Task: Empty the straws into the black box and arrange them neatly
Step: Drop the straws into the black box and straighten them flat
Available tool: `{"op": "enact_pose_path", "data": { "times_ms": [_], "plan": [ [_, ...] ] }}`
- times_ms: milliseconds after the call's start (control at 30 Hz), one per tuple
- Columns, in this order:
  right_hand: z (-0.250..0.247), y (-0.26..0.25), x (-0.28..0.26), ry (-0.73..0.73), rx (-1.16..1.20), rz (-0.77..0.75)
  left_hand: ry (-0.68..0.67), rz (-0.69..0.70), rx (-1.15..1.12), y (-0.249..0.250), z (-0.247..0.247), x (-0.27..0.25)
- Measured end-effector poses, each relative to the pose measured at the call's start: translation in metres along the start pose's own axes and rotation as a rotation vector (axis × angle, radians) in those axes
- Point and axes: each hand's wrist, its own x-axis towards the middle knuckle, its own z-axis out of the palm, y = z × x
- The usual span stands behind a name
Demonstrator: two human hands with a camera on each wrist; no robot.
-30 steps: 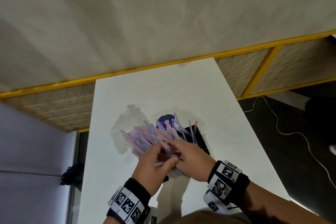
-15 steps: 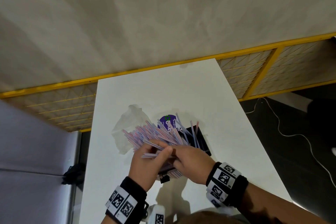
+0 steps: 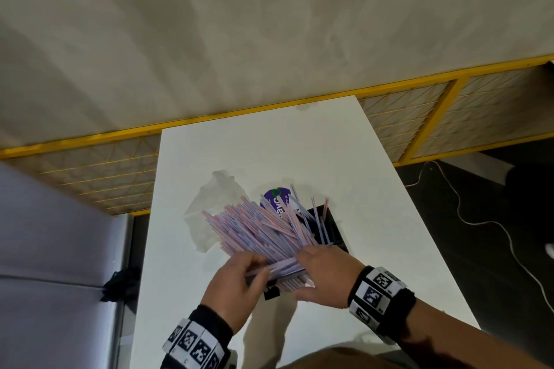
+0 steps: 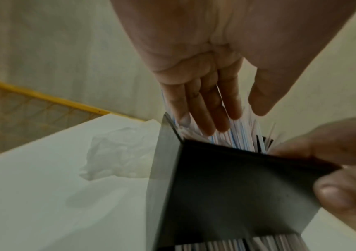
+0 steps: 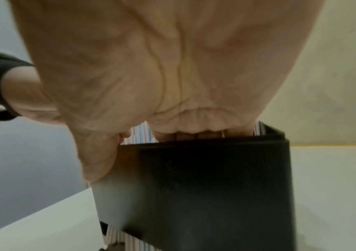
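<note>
A big fan of pink-and-blue striped straws (image 3: 257, 228) lies slanted over the black box (image 3: 332, 228), with their far ends spreading left past its rim. My left hand (image 3: 239, 275) reaches into the near end of the box. In the left wrist view its fingers (image 4: 205, 118) point straight down onto the straws (image 4: 237, 135), the thumb apart. My right hand (image 3: 317, 269) grips the box's near wall (image 5: 205, 186), its fingers hooked over the rim and the thumb (image 5: 95, 161) outside. Striped straw ends (image 5: 127, 241) show below that wall.
A crumpled clear plastic bag (image 3: 209, 213) lies left of the box on the white table (image 3: 254, 153). A purple label (image 3: 277, 201) lies just behind the straws. The table's right edge (image 3: 419, 219) drops to a dark floor with a white cable (image 3: 467, 219).
My left hand lifted a few straws out to the left, then came down at the near end of the pile. The right hand stayed at the box.
</note>
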Motion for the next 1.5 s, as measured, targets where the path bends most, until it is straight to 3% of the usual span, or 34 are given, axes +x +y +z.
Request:
{"op": "enact_pose_path", "data": {
  "times_ms": [133, 333, 567, 733, 967, 1300, 1500],
  "plan": [
    [-0.005, 0.000, 0.014, -0.084, -0.110, 0.018, -0.137, 0.126, 0.255, 0.003, 0.016, -0.001],
    [-0.016, -0.006, 0.044, -0.284, -0.208, 0.100, -0.118, 0.075, 0.427, 0.004, 0.031, 0.000],
    [-0.017, -0.005, 0.071, -0.461, -0.206, 0.074, -0.336, -0.049, 0.416, 0.010, 0.036, 0.010],
    [-0.010, 0.001, 0.084, -0.537, -0.216, 0.053, -0.376, -0.036, 0.346, 0.011, 0.040, 0.010],
    [-0.009, 0.006, 0.084, -0.565, -0.184, 0.070, -0.342, -0.040, 0.350, 0.006, 0.048, 0.005],
    [-0.006, 0.014, 0.073, -0.444, -0.219, 0.088, -0.277, 0.013, 0.321, 0.003, 0.044, 0.007],
    [-0.005, 0.018, 0.070, -0.475, -0.100, 0.095, -0.304, 0.056, 0.338, 0.003, 0.041, 0.010]
  ]
}}
